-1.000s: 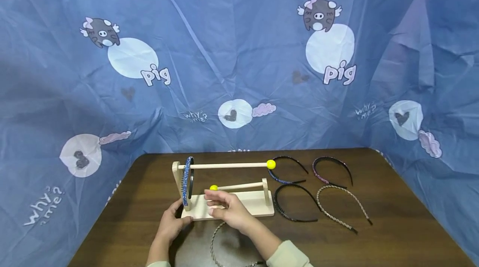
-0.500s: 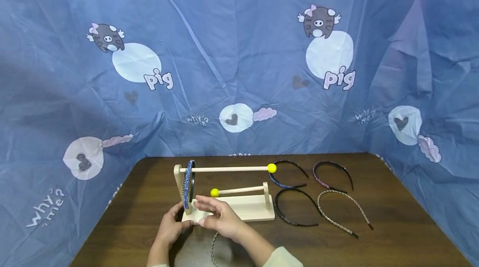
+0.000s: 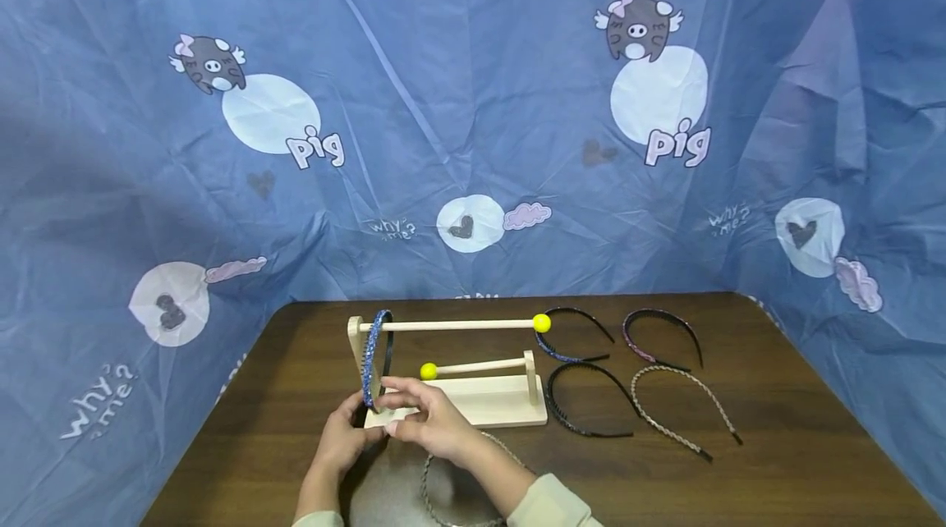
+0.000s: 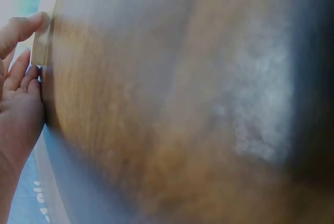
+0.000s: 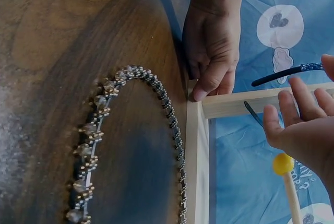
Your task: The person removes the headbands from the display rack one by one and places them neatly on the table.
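A pale wooden headband stand (image 3: pixel 488 400) with two rods tipped by yellow balls stands on the table. A glittery blue headband (image 3: pixel 373 355) hangs over its taller rod, close to the left post. My left hand (image 3: pixel 340 438) grips the left end of the stand's base, with the thumb at the front edge; the right wrist view also shows this grip. My right hand (image 3: pixel 429 420) is at the headband's lower end, its fingers loosely extended and appearing to touch it. In the right wrist view the headband's dark tips (image 5: pixel 271 78) show beside those fingers.
A beaded headband (image 5: pixel 135 72) lies in front of the stand, partly under my right forearm. To the right lie a blue headband (image 3: pixel 550 350), a pink-purple one (image 3: pixel 631 338), a black one (image 3: pixel 554 400) and a braided beige one (image 3: pixel 668 433). A printed blue cloth (image 3: pixel 473 141) hangs behind.
My right hand has moved left from in front of the base's middle to the hanging blue headband, which has turned slightly. My left hand keeps its hold on the base.
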### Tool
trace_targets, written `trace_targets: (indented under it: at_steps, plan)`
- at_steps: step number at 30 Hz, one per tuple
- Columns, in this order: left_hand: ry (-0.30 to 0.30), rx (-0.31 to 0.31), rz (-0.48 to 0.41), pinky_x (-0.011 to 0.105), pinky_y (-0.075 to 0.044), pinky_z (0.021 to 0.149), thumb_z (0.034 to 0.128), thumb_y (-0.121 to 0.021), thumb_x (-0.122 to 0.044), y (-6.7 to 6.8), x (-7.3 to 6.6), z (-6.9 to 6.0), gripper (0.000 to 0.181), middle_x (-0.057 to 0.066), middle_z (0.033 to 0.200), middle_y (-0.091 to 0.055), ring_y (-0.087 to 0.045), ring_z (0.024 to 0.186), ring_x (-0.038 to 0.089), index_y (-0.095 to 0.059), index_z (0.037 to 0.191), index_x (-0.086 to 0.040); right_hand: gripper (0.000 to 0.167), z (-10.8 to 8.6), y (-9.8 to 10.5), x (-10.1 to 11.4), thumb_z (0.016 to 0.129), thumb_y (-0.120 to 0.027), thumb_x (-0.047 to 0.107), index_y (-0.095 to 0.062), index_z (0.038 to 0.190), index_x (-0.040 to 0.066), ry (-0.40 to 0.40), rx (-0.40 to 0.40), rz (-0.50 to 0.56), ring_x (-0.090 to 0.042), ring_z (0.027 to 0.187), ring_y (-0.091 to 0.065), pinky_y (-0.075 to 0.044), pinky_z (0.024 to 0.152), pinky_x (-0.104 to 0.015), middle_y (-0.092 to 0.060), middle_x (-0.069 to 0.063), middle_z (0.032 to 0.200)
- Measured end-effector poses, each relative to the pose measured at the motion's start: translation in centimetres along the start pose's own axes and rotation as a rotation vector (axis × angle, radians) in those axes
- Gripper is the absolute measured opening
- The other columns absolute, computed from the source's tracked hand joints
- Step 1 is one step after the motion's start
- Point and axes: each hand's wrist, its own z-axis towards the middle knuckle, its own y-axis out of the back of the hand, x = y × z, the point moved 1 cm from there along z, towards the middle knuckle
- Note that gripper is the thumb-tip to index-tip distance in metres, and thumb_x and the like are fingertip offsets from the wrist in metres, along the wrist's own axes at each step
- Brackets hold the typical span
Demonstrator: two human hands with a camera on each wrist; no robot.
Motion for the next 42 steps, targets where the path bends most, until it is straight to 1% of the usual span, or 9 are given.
trace_targets:
  at_steps: [3, 6, 8, 11, 17, 23, 29, 33, 42]
  plan:
    - [-0.002, 0.001, 0.0, 0.042, -0.039, 0.09, 0.0642, -0.074, 0.008, -0.1, -0.1, 0.3, 0.072, 0.024, 0.124, -0.053, -0.048, 0.109, 0.032, -0.047, 0.131, 0.005, 0.054, 0.2, -0.1, 1.2, 0.081, -0.056, -0.011, -0.039, 0.133, -0.01, 0.003, -0.012, -0.017, -0.029, 0.114, -0.05, -0.046, 0.087, -0.032, -0.048, -0.03, 0.126]
    - [-0.004, 0.008, 0.003, 0.038, -0.04, 0.086, 0.0652, -0.073, 0.008, -0.1, -0.4, 0.5, 0.072, 0.024, 0.125, -0.051, -0.047, 0.109, 0.031, -0.046, 0.132, 0.004, 0.055, 0.7, -0.1, 1.5, 0.08, -0.055, -0.013, -0.038, 0.132, -0.012, 0.012, -0.012, -0.03, -0.037, 0.118, -0.046, -0.046, 0.088, -0.034, -0.047, -0.03, 0.128]
    - [-0.008, 0.011, -0.002, 0.034, -0.042, 0.082, 0.0654, -0.072, 0.008, 0.0, -0.5, 0.6, 0.072, 0.024, 0.125, -0.052, -0.047, 0.107, 0.031, -0.046, 0.132, 0.005, 0.054, 0.8, -0.2, 1.6, 0.08, -0.055, -0.012, -0.039, 0.132, -0.012, 0.005, -0.016, -0.035, -0.034, 0.115, -0.049, -0.047, 0.086, -0.032, -0.047, -0.031, 0.126]
    - [-0.009, 0.012, -0.012, 0.03, -0.044, 0.076, 0.0653, -0.072, 0.009, 0.0, -0.6, 0.6, 0.072, 0.024, 0.124, -0.052, -0.049, 0.103, 0.031, -0.045, 0.132, 0.006, 0.051, 0.9, -0.2, 1.6, 0.081, -0.055, -0.011, -0.04, 0.13, -0.013, -0.005, -0.033, -0.036, -0.028, 0.102, -0.057, -0.048, 0.079, -0.026, -0.049, -0.034, 0.122]
    - [0.01, 0.0, 0.01, 0.037, -0.041, 0.084, 0.0636, -0.075, 0.007, 0.0, -0.4, 0.5, 0.074, 0.025, 0.127, -0.05, -0.048, 0.105, 0.031, -0.045, 0.132, 0.005, 0.031, 0.7, 0.0, 1.2, 0.084, -0.055, -0.009, -0.052, 0.115, -0.013, 0.048, -0.169, -0.093, -0.034, 0.095, -0.057, -0.046, 0.075, -0.023, -0.059, -0.03, 0.105]
    - [0.006, -0.002, 0.043, 0.044, -0.036, 0.091, 0.0629, -0.076, 0.006, 0.0, -0.2, 0.5, 0.074, 0.025, 0.127, -0.05, -0.047, 0.108, 0.032, -0.047, 0.131, 0.005, 0.014, 0.7, 0.7, 0.7, 0.085, -0.056, -0.009, -0.06, 0.099, -0.012, 0.086, -0.311, -0.127, -0.027, 0.088, -0.059, -0.044, 0.077, -0.026, -0.063, -0.026, 0.095]
    - [-0.018, -0.001, 0.042, 0.048, -0.033, 0.096, 0.0633, -0.076, 0.007, -0.1, -0.3, 0.5, 0.072, 0.026, 0.126, -0.05, -0.046, 0.113, 0.036, -0.048, 0.129, 0.006, 0.015, 0.8, 1.4, 1.0, 0.085, -0.056, -0.009, -0.06, 0.099, -0.013, 0.077, -0.312, -0.105, -0.037, 0.09, -0.059, -0.045, 0.075, -0.022, -0.063, -0.026, 0.095]
    - [-0.039, 0.004, 0.042, 0.051, -0.029, 0.1, 0.0638, -0.075, 0.007, -0.1, -0.4, 0.4, 0.07, 0.026, 0.126, -0.05, -0.042, 0.118, 0.038, -0.048, 0.128, 0.006, 0.013, 0.5, 1.8, 2.1, 0.085, -0.057, -0.009, -0.061, 0.097, -0.012, 0.096, -0.322, -0.127, -0.034, 0.089, -0.06, -0.046, 0.073, -0.022, -0.064, -0.024, 0.095]
    - [-0.007, -0.009, 0.042, 0.051, -0.028, 0.1, 0.0628, -0.074, 0.008, 0.1, 0.1, -0.1, 0.07, 0.026, 0.127, -0.05, -0.041, 0.119, 0.038, -0.049, 0.128, 0.006, 0.013, -0.3, 3.2, 3.7, 0.086, -0.054, -0.012, -0.057, 0.097, -0.017, 0.127, -0.34, -0.084, -0.043, 0.092, -0.056, -0.048, 0.077, -0.024, -0.061, -0.031, 0.097]
